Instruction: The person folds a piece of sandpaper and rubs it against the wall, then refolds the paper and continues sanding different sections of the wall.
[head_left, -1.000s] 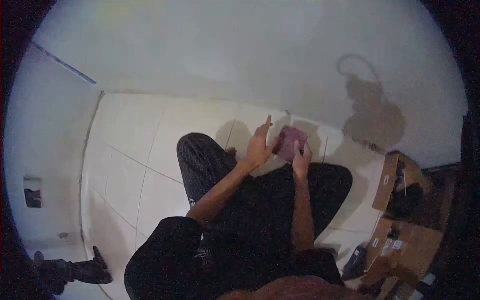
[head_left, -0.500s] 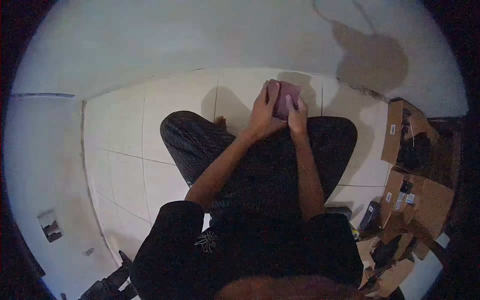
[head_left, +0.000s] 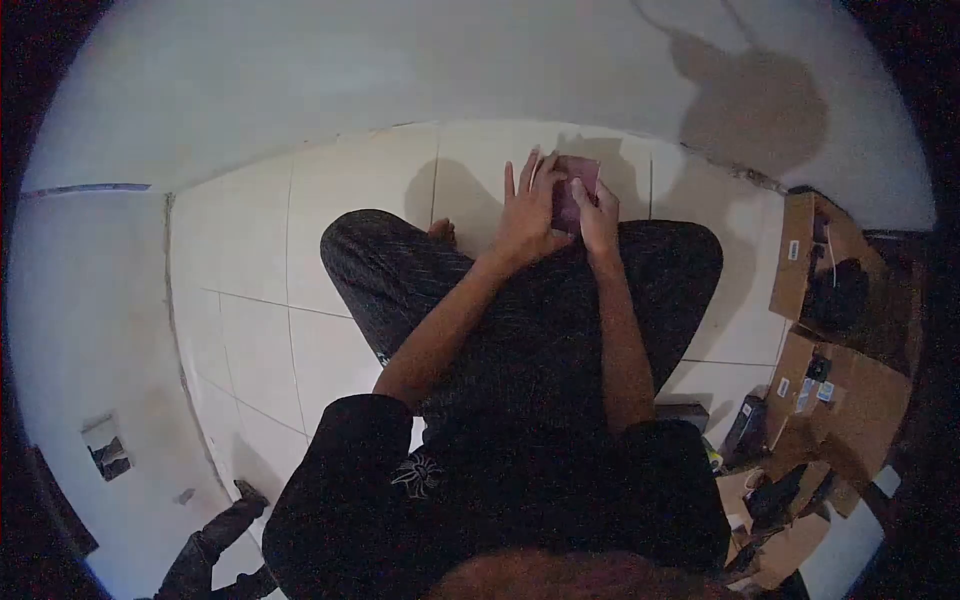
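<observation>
The purple flat thing [head_left: 566, 206] is between the two hands, in front of the folded legs in dark trousers [head_left: 520, 330], and behind it one sees the pale tiled floor [head_left: 245, 235]; it seems to be held above this floor, though the height is difficult to judge. The right hand [head_left: 600, 222] is grasping it at its right side, with the thumb laid on the upper face and the other fingers mostly hidden, probably supporting from below. The left hand [head_left: 526, 215] is at the left side, with its fingers spread: some reach over the left edge of the purple flat thing, others stand away from it, and the thumb side is near the lower edge. I cannot tell whether this left hand really grips or only touches. From its small size against the hands, I judge the purple flat thing to be light, so one hand should be enough to carry it. Its outline is rather straight, which suggests something moderately stiff, but the picture is too grainy to say if it is one piece or several thin layers. If it has layers, they could slide on each other, therefore an even, gentle pressure is advisable. The best place to take hold is, in my opinion, the two long sides, with thumbs on the upper face and fingers below. It does not look fragile, but strong bending could leave a crease.
</observation>
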